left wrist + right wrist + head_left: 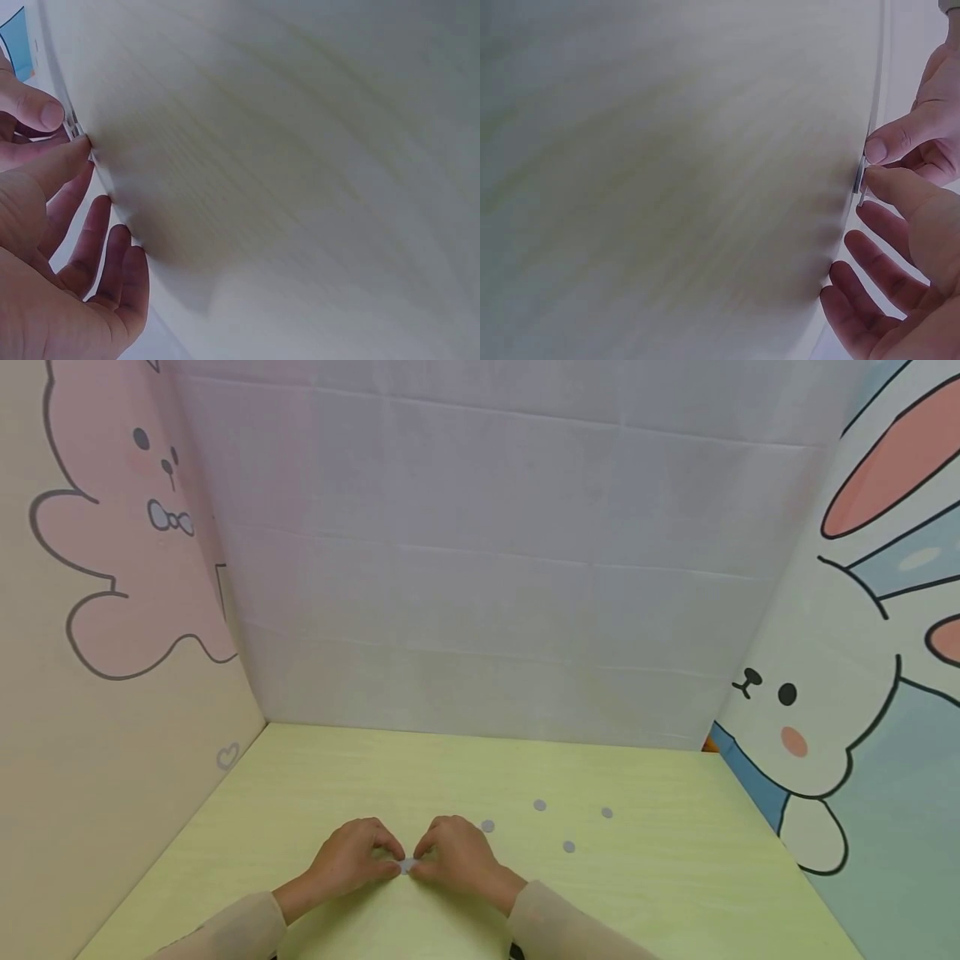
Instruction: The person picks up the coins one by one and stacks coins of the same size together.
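Both hands meet low in the head view, just above or on the yellow-green tabletop. Thumb and fingers of my left hand (352, 857) pinch the left side of a small flat grey piece (407, 865), and my right hand (460, 857) pinches its right side. The fingertips cover much of it, so its full outline is hidden. From the right wrist it appears edge-on as a thin sliver (859, 174) between the two thumbs. The other fingers of the left hand (75, 270) curve loosely down to the tabletop, in the left wrist view.
Several small grey discs lie to the right of the hands, among them a near disc (569, 847), a far disc (540, 806) and one disc (488, 826) close to the right hand. A pale cloth wall (480, 568) and printed side panels enclose the table (360, 768).
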{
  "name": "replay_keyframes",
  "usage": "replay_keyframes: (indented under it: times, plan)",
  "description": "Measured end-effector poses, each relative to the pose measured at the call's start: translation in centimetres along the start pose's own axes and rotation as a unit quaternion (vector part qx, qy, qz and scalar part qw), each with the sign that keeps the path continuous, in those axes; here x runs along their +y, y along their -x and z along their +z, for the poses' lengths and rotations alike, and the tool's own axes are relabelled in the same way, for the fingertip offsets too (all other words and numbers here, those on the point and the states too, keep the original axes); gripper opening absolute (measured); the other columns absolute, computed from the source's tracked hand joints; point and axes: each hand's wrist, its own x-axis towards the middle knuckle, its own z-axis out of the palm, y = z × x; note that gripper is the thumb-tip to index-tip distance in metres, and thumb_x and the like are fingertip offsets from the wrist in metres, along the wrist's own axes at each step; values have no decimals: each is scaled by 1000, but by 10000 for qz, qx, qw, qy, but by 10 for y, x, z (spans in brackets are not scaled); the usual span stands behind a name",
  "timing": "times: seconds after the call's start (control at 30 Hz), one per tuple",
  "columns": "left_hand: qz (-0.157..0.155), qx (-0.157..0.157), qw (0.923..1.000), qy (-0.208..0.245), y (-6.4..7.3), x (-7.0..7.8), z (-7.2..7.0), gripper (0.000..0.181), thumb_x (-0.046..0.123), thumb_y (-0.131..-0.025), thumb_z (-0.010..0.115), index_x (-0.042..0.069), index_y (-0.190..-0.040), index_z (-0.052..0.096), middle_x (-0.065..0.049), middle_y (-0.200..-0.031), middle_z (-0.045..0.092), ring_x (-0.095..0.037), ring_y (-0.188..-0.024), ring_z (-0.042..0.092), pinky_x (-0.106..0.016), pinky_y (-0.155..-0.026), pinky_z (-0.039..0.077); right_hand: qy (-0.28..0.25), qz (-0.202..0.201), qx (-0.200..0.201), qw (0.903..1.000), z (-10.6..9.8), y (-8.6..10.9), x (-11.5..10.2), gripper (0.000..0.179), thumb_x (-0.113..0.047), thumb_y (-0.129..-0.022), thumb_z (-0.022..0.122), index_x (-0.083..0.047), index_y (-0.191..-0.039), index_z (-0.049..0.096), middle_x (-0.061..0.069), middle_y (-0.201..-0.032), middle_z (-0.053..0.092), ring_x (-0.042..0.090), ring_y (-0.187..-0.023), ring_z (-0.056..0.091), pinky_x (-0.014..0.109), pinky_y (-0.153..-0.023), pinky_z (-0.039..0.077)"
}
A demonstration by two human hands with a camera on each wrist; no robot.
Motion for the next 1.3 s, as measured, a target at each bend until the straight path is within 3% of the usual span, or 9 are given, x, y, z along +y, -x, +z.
replay_keyframes:
  times: [1.3]
  plan:
    - [71, 37, 9999, 120, 1, 3, -4, 15, 26, -77, 96, 28, -86, 83, 17, -93, 70, -16, -90, 67, -37, -78, 55, 72, 112, 41, 9999, 3, -2, -4, 15, -32, -82, 93, -21, -90, 87, -12, -92, 75, 1, -85, 58, 18, -75, 49]
